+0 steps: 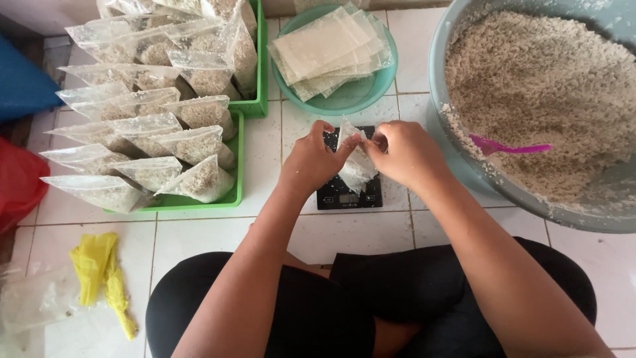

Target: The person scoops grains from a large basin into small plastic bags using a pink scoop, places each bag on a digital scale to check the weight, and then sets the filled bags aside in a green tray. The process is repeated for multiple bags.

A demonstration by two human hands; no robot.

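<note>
Both hands meet over a small black scale (349,192) on the white tiled floor (199,238). Left hand (311,161) and right hand (405,154) each pinch an upper edge of one clear plastic bag (354,166), fingertips closed on the film and drawing the mouth apart. The bag hangs between the two grips, just above the scale platform.

Handling, judged: thin, soft film, very light, probably slick; it would crumple rather than break. It looks empty or nearly so, though glare makes this hard to confirm. Best hold is at the mouth, one pinch per side, as now.

Containers relative to the grip:
- Just beyond the hands: teal bowl (351,99) with a loose stack of flat empty bags (328,50).
- To the right of the right hand: large grey basin (457,172), well filled with pale coarse grain (536,86); a pink scoop (510,147) lies stuck in it, handle towards the far rim.
- To the left of the left hand: green trays (235,199) packed with filled bags (199,179) of the same grain, mouths unsealed, leaning in rows.
- Near the person's left knee: crumpled yellow plastic (103,275), well apart from the grip.
</note>
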